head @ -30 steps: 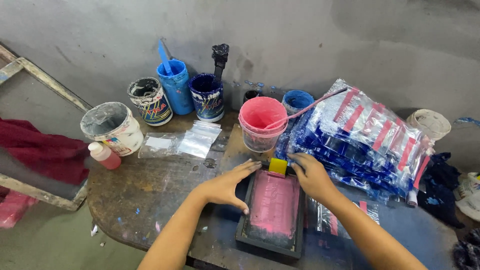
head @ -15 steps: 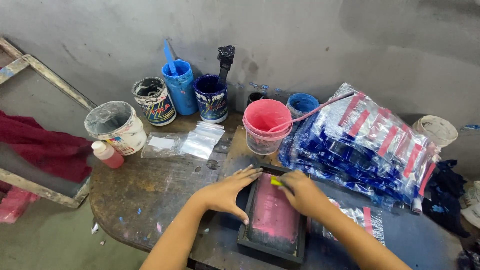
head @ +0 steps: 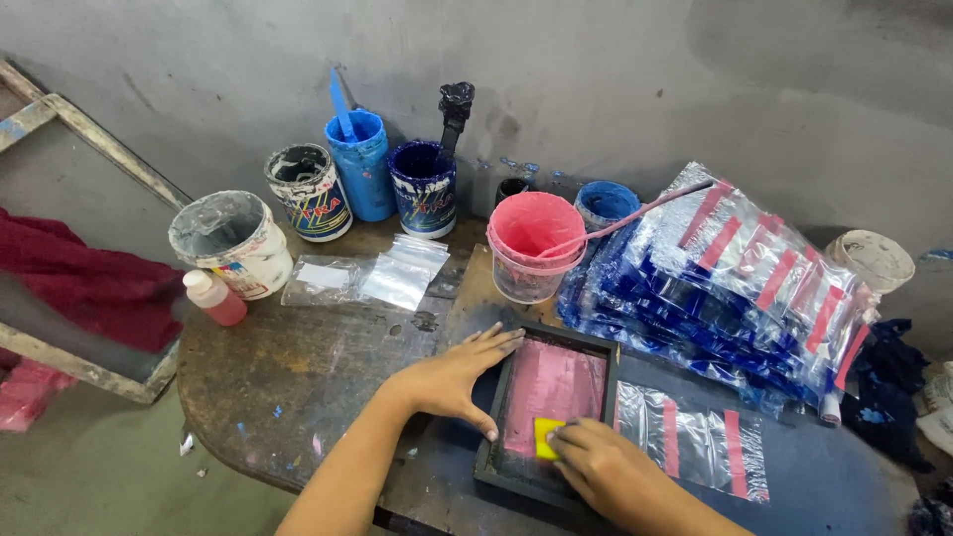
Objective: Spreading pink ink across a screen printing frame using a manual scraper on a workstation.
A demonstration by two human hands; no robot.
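Pulling pink ink down the small screen frame

My right hand (head: 606, 471) pinches the yellow squeegee (head: 547, 438) at the near end of the black screen frame (head: 546, 412), on the table (head: 298, 377); my left hand (head: 452, 382) lies spread flat on the frame's left rail. I judge steady, even pressure and a firmly pinned frame matter most. A second ago the squeegee sat at the frame's far end. Beyond stand the pink ink bucket (head: 531, 243) and stacked printed bags (head: 735, 278).

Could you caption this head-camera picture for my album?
Left hand steadies a small black-framed printing screen while right hand presses a yellow squeegee on pink ink.
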